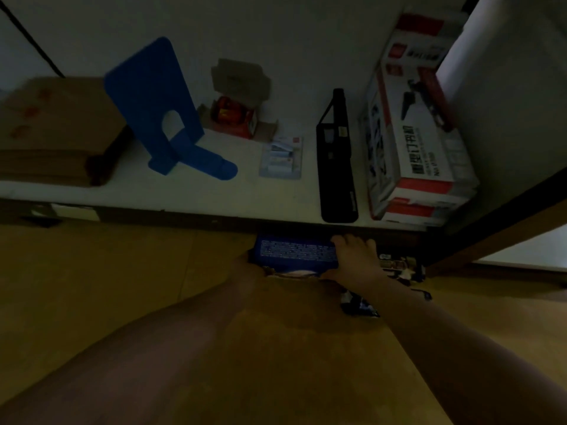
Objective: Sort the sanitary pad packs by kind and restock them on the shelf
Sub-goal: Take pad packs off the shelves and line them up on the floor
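A dark blue sanitary pad pack (294, 251) with small white print sits just under the front edge of the white shelf (214, 207), held between both hands. My left hand (245, 265) grips its left end, mostly hidden behind the pack. My right hand (356, 259) holds its right end, fingers curled over the top. Beneath the pack a pale pink pack edge (297, 273) shows. More dark packs (359, 305) lie to the right below my right forearm. The scene is very dim.
On the white shelf stand a blue bookend (159, 118), a stack of brown cardboard (55, 130), a small red item in an opened carton (233, 116), a blister pack (282, 157), a black stapler-like bar (336, 161) and red-and-white boxes (414, 133). Brown cardboard (153, 271) spreads below.
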Demonstrator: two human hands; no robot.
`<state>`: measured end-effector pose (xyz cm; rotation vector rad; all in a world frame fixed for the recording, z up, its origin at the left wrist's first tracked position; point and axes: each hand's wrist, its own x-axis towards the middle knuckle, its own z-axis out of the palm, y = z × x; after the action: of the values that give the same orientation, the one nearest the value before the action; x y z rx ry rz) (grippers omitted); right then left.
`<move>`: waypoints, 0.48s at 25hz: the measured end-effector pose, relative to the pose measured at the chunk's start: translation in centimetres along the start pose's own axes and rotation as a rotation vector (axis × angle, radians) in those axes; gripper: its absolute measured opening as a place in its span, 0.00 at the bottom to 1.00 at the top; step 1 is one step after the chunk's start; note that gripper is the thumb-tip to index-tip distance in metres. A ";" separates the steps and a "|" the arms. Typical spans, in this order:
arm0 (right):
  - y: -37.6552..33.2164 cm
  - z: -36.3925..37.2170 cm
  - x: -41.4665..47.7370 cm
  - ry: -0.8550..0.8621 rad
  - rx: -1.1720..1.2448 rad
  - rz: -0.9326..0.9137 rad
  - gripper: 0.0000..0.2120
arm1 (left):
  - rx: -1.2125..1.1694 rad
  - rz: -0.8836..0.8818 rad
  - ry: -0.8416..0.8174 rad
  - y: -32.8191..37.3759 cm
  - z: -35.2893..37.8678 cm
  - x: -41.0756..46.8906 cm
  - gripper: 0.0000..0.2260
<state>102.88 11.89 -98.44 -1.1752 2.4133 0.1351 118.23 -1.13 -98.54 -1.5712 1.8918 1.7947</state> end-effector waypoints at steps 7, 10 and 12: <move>0.1 3.3 1.1 0.011 -0.079 0.021 0.36 | 0.009 -0.057 -0.087 -1.4 1.7 1.7 0.18; 0.1 3.6 1.2 0.048 -0.129 -0.001 0.35 | 0.027 -0.082 -0.084 -1.9 2.2 1.9 0.19; -0.1 3.6 1.3 0.066 -0.133 -0.009 0.35 | 0.004 -0.070 -0.046 -2.6 2.2 2.4 0.19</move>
<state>103.48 11.90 -102.17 -1.2665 2.4889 0.2616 117.73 -0.18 -102.58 -1.5609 1.7968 1.7810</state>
